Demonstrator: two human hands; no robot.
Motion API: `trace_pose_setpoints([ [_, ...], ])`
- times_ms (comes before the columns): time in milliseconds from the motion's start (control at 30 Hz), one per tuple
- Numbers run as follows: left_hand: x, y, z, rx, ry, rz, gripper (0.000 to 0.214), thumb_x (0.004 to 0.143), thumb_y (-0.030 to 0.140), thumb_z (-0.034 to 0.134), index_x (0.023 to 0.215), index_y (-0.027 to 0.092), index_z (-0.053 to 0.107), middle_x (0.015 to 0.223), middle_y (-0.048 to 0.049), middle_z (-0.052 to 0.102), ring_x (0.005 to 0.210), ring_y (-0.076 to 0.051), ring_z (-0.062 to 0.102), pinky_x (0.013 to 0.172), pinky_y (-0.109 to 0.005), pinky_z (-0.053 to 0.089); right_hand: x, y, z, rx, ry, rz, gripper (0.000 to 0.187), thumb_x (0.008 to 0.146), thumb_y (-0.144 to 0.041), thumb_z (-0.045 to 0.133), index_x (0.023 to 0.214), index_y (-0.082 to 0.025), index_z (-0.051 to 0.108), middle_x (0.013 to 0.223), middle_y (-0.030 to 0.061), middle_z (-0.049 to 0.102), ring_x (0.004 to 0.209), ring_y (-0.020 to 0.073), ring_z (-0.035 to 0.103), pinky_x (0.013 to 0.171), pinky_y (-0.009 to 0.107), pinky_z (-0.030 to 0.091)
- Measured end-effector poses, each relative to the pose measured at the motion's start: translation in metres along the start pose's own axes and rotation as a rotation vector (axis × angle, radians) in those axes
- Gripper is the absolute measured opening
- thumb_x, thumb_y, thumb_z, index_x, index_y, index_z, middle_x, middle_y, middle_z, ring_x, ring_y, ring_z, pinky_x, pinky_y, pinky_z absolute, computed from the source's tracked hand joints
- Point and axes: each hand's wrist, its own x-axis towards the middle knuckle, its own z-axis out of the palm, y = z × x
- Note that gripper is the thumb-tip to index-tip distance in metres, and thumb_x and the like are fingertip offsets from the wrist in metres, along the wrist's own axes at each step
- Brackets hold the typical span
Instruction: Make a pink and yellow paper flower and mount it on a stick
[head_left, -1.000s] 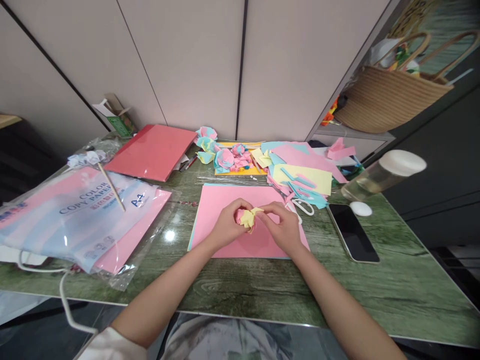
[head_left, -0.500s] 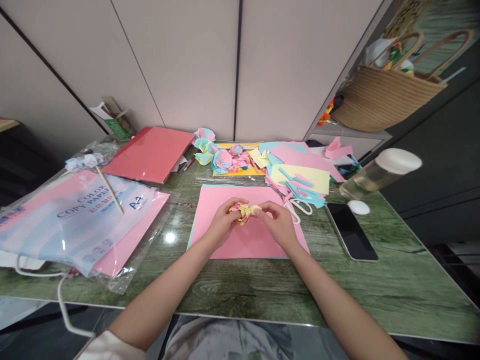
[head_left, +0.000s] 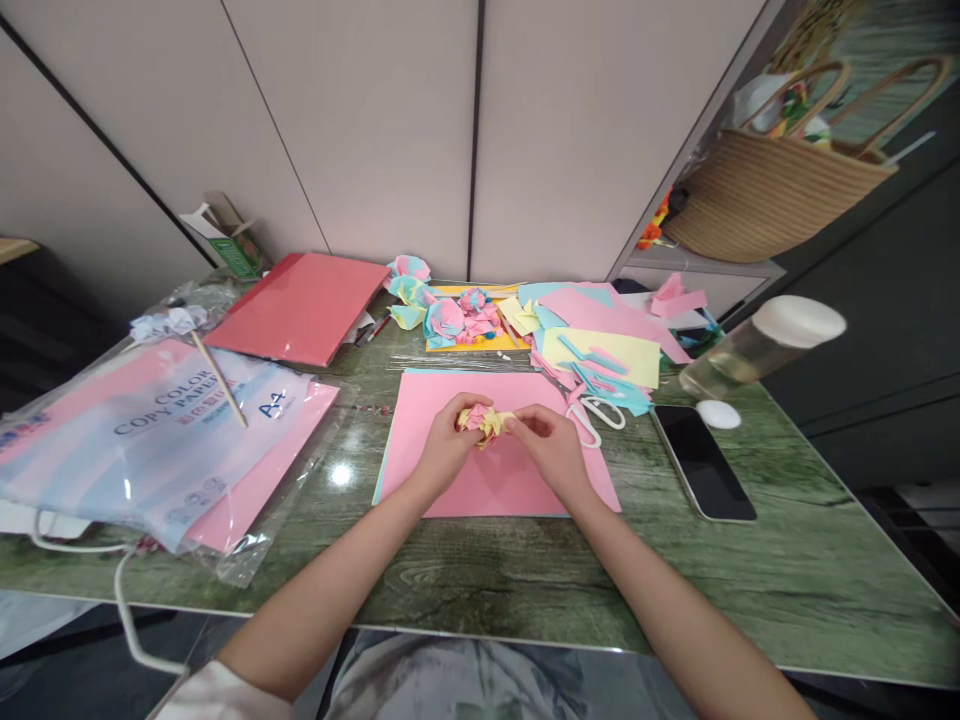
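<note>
A small crumpled paper flower (head_left: 480,420) of yellow and pink paper is held between both hands over a pink sheet (head_left: 487,480) lying on the green table (head_left: 675,590). My left hand (head_left: 444,448) curls round its left side, fingers closed on it. My right hand (head_left: 549,448) pinches its right edge with thumb and fingertips. Finished paper flowers (head_left: 446,312) in pink, blue and yellow lie at the back of the table.
White scissors (head_left: 596,415) and paper scraps (head_left: 600,355) lie right of the sheet. A phone (head_left: 701,462), a white oval (head_left: 718,413) and a lidded jar (head_left: 757,345) sit further right. A pack of colour paper (head_left: 150,440) with a wooden stick (head_left: 219,380) and a red folder (head_left: 300,305) lie left.
The flower has been turned and pressed tighter between my fingers, with more pink showing. Both hands stay in the same spot over the pink sheet.
</note>
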Motion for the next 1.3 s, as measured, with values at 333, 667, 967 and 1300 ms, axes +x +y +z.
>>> trace_pose_setpoints([
  [333, 0.000, 0.000, 0.002, -0.177, -0.099, -0.124, 0.033, 0.058, 0.007, 0.047, 0.089, 0.017, 0.056, 0.078, 0.0000, 0.053, 0.068, -0.011, 0.049, 0.059, -0.020, 0.038, 0.002, 0.003, -0.003, 0.016, -0.030, -0.016, 0.020, 0.070, -0.037, 0.060, 0.066, -0.018, 0.056, 0.063, -0.0004, 0.057, 0.060, 0.0124, 0.052, 0.057, 0.024, 0.041],
  [667, 0.003, -0.003, -0.001, -0.048, -0.094, -0.047, 0.032, 0.056, 0.004, 0.047, 0.084, 0.016, 0.056, 0.076, 0.0011, 0.051, 0.068, -0.010, 0.046, 0.059, -0.019, 0.036, 0.005, 0.007, -0.003, 0.064, -0.097, 0.018, 0.017, 0.070, -0.034, 0.060, 0.074, -0.017, 0.061, 0.074, 0.0027, 0.064, 0.070, 0.0150, 0.058, 0.066, 0.027, 0.045],
  [967, 0.002, 0.006, 0.000, 0.129, -0.079, -0.011, 0.030, 0.055, 0.005, 0.049, 0.082, 0.016, 0.057, 0.078, 0.0008, 0.054, 0.074, -0.013, 0.048, 0.066, -0.022, 0.038, -0.002, -0.007, -0.004, -0.260, -0.028, -0.130, 0.013, 0.075, -0.030, 0.053, 0.072, -0.020, 0.060, 0.071, -0.0002, 0.062, 0.068, 0.0141, 0.055, 0.065, 0.028, 0.042],
  [1300, 0.001, 0.006, 0.001, 0.150, -0.067, 0.011, 0.029, 0.056, 0.006, 0.049, 0.083, 0.016, 0.056, 0.078, 0.0010, 0.054, 0.073, -0.012, 0.048, 0.065, -0.022, 0.038, -0.003, -0.004, -0.001, -0.323, -0.044, -0.133, 0.010, 0.077, -0.027, 0.050, 0.074, -0.021, 0.056, 0.071, -0.0021, 0.060, 0.067, 0.0124, 0.054, 0.063, 0.025, 0.039],
])
